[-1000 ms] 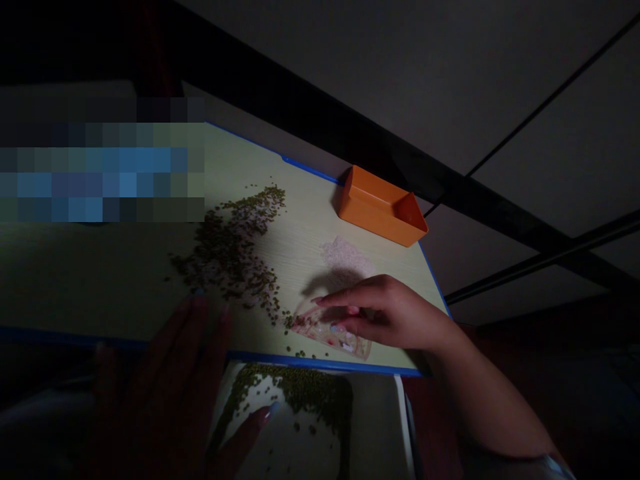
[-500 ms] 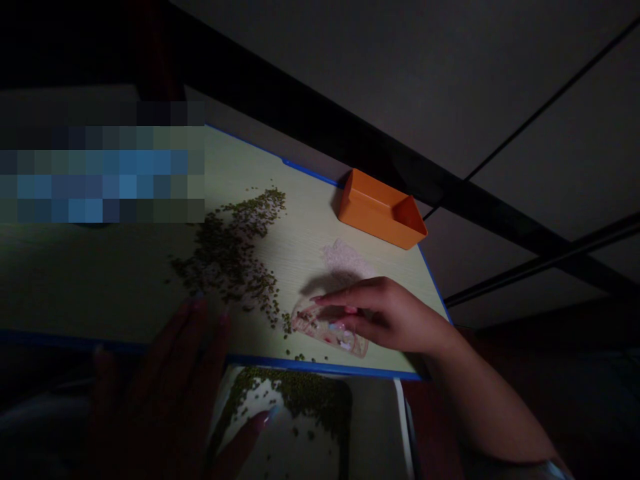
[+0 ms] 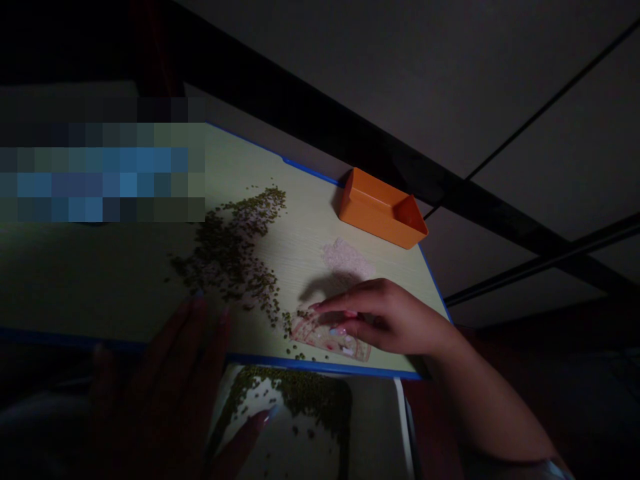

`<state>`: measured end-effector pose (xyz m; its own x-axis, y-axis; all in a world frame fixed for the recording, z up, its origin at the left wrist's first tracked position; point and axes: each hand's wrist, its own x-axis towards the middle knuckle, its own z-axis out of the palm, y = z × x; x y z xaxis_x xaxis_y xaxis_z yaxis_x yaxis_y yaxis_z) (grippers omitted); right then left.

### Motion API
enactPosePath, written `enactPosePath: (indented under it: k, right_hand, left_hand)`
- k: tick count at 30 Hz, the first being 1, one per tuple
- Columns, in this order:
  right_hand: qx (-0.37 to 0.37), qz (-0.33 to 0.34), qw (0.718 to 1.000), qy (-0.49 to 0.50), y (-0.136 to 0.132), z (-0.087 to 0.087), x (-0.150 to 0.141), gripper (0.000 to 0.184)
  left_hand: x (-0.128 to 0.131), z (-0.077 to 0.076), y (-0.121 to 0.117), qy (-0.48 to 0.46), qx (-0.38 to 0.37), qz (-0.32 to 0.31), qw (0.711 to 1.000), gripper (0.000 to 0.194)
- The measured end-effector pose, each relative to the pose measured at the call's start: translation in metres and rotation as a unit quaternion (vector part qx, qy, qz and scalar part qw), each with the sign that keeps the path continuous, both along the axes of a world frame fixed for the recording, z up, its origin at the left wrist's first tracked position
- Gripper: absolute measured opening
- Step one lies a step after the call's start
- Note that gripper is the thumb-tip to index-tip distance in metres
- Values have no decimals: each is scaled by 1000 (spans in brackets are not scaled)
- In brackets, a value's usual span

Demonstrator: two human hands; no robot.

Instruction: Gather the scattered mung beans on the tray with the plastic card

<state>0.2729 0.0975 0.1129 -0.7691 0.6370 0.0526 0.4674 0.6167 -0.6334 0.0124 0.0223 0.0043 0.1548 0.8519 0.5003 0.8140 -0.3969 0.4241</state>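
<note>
My right hand is over a thin half-round piece with a pinkish floral pattern, its fingers and thumb closed on it. The straight side of this piece faces the table's near edge, and a few small green beans lie on and beside its left end. To the left spreads a loose heap of green beans, probably mung beans. My left hand, dark and in shadow, is open with fingers apart; the fingertips reach over the table just below the heap. Its thumb extends above a white tray holding more green beans.
An orange open box stands near the table's far right corner. Pale grains lie between it and my right hand. The light tabletop has a blue edge. Behind are cabinet-like panels; a pixelated patch covers the upper left.
The half-round piece has shifted slightly toward the near edge and seems to lie flatter, with my right thumb a little lower. My left hand, the bean heap and the orange box look unchanged.
</note>
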Motion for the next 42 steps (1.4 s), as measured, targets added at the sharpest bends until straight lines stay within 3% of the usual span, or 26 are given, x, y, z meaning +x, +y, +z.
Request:
enactPosePath:
  k: [7,16,31,42]
  right_hand:
    - [19,-21,999,-20,-1,0,3,33]
    - [-16,16,1000,-6,0,0,1,32]
    - [57,-66,995,-39,-1,-1,1,32]
    - [40,-9,999,2,1,-4,-2,31]
  left_hand:
    - [0,-1,-1,6,-2,6,1000,84]
    - [1,0,0,6,5,2,1000,84]
    - [3,0,0,0,11,19,1000,81]
    - [2,1,-1,-3,9,3,1000,82]
